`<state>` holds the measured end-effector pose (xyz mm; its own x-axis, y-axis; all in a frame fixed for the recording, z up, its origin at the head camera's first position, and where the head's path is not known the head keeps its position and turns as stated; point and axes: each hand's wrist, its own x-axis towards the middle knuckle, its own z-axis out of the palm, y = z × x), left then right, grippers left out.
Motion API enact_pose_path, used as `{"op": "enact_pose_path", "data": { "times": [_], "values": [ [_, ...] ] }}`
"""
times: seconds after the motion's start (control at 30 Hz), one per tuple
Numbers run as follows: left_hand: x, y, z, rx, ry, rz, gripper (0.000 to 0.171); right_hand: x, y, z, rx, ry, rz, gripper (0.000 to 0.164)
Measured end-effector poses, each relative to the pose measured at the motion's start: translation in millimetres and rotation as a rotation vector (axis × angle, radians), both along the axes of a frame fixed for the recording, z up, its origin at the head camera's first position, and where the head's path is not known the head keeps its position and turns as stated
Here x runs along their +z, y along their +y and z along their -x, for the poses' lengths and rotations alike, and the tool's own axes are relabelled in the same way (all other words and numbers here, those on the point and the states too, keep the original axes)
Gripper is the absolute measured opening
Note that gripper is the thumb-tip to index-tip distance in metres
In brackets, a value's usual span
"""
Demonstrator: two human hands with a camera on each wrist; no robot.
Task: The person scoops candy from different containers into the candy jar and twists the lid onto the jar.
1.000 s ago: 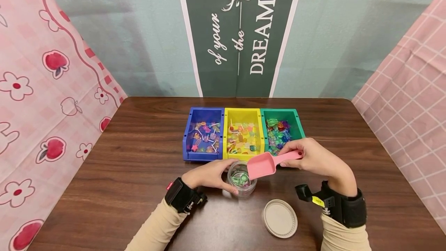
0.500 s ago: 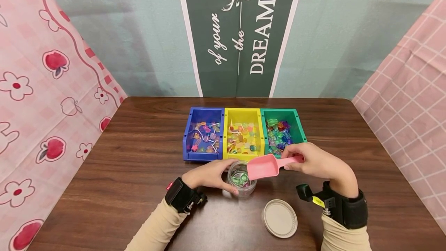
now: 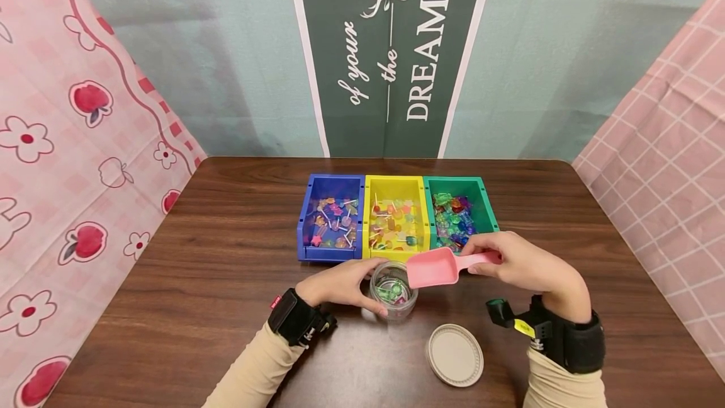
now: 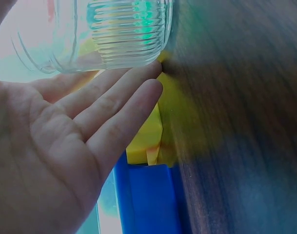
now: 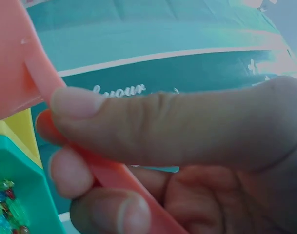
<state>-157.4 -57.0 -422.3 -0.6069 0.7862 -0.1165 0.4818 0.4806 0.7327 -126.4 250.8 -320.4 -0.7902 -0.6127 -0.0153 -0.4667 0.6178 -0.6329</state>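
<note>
A clear ribbed jar (image 3: pixel 398 311) stands lidless on the table, green and pink translucent pieces at its bottom. My left hand (image 3: pixel 340 283) holds it from the left, thumb on the near side and fingers on the far side. In the left wrist view, the lower fingers (image 4: pixel 124 109) lie nearly straight beneath the jar's ribbed side (image 4: pixel 131 34). A pink scoop (image 3: pixel 433 268) hovers at the jar's right rim, its bowl seemingly bare. My right hand (image 3: pixel 518 263) grips its handle; the right wrist view shows the thumb (image 5: pixel 138 124) pressing the handle (image 5: pixel 121 178) against curled fingers.
Behind the jar, a blue bin (image 3: pixel 303 232), a yellow bin (image 3: pixel 394 255) and a green bin (image 3: pixel 487 213) stand side by side, holding small colourful translucent pieces, some like lollipops. A round beige lid (image 3: pixel 455 356) lies in front. Cloth backdrops surround the wooden table (image 3: pixel 243 232).
The scoop and right hand have shifted slightly right, away from over the jar, and the scoop's bowl has tilted a little. The left hand and jar have stayed in place.
</note>
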Motion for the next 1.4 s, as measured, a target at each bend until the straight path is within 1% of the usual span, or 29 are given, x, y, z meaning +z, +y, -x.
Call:
{"op": "enact_pose_path", "data": {
  "times": [0.1,0.2,0.37,0.57,0.73,0.87,1.03,1.17,1.4],
  "values": [
    [0.0,0.1,-0.1,-0.001,0.003,0.003,0.084,0.7,6.9,-2.4,-0.016,0.045,0.008,0.01],
    [0.1,-0.1,-0.2,-0.002,0.005,0.007,0.085,1.8,14.6,-5.0,-0.057,0.08,0.001,0.011],
    [0.5,-0.3,-0.5,-0.001,0.009,0.01,0.085,1.5,24.2,-7.5,-0.108,0.117,-0.011,0.013],
    [-0.2,-0.3,-1.1,0.001,0.011,0.014,0.084,1.4,30.6,-8.3,-0.163,0.128,-0.024,0.013],
    [0.1,-0.4,-1.6,0.003,0.001,0.02,0.084,2.5,34.2,-7.8,-0.252,0.144,-0.065,0.012],
    [0.7,-0.4,-1.7,0.004,-0.004,0.018,0.083,1.7,35.4,-5.3,-0.306,0.134,-0.088,0.012],
    [1.4,-0.3,-2.2,0.004,-0.009,0.011,0.083,-0.9,34.1,0.1,-0.351,0.131,-0.102,0.011],
    [2.0,0.0,-2.3,0.004,-0.003,0.012,0.083,-5.1,32.4,5.8,-0.388,0.089,-0.113,0.013],
    [1.8,0.2,-1.9,0.004,0.004,0.012,0.084,-13.7,26.9,15.0,-0.448,0.02,-0.147,0.022]
  ]
}}
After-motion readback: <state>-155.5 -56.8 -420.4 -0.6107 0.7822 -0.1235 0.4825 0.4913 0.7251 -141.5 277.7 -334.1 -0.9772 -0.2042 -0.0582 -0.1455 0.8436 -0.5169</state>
